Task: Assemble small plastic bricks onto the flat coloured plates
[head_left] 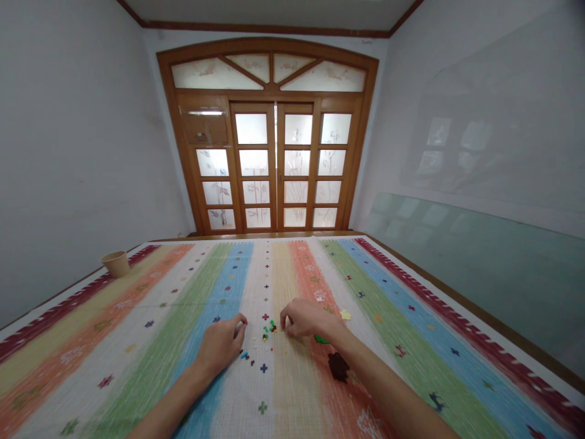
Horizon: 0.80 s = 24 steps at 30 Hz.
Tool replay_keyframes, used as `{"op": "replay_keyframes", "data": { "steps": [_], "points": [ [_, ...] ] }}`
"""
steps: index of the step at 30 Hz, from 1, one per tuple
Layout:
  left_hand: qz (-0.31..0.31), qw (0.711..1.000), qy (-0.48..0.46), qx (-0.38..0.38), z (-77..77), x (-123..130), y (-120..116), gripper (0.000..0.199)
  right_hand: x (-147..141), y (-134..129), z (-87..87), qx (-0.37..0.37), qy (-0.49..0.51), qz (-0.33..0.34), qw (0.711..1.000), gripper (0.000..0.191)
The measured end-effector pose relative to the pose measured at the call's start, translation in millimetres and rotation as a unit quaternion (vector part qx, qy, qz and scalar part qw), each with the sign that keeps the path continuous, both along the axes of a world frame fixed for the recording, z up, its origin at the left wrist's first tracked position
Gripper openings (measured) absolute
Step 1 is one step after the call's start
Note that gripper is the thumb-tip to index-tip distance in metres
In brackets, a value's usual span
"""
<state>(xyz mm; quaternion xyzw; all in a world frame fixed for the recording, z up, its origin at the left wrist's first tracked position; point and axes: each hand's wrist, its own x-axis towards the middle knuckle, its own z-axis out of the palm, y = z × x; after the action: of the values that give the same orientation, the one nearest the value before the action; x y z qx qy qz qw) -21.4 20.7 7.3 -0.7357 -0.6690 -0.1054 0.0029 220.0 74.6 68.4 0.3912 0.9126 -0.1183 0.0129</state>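
Small coloured pieces, green, yellow and dark ones among them, lie on the striped cloth between my hands. My left hand rests to their left with its fingers curled together; whatever its fingertips hold is too small to make out. Blue and brown bits lie just below its fingertips. To the right of the pieces, my right hand is bent downward with its fingers pinched near the cloth, and its fingertips hide anything between them. Dark brown pieces sit beside my right forearm, with green pieces partly behind the wrist.
A striped cloth covers the table. At its far left edge stands a tan cup. Pale yellow pieces lie beyond my right wrist. A glass panel leans along the right wall, and wooden doors stand behind the table.
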Motion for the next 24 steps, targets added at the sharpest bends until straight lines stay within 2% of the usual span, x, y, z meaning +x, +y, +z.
{"op": "replay_keyframes", "data": {
  "steps": [10, 24],
  "points": [
    [-0.001, 1.0, 0.001, 0.007, -2.2, -0.3, 0.4, 0.025, -3.0, 0.7, -6.2, -0.001, -0.001, -0.013, 1.0, 0.03],
    [0.001, 1.0, -0.007, -0.005, 2.1, 1.3, -2.2, 0.026, -6.7, -5.4, 0.3, -0.003, -0.018, -0.011, 1.0, 0.028]
  ]
}}
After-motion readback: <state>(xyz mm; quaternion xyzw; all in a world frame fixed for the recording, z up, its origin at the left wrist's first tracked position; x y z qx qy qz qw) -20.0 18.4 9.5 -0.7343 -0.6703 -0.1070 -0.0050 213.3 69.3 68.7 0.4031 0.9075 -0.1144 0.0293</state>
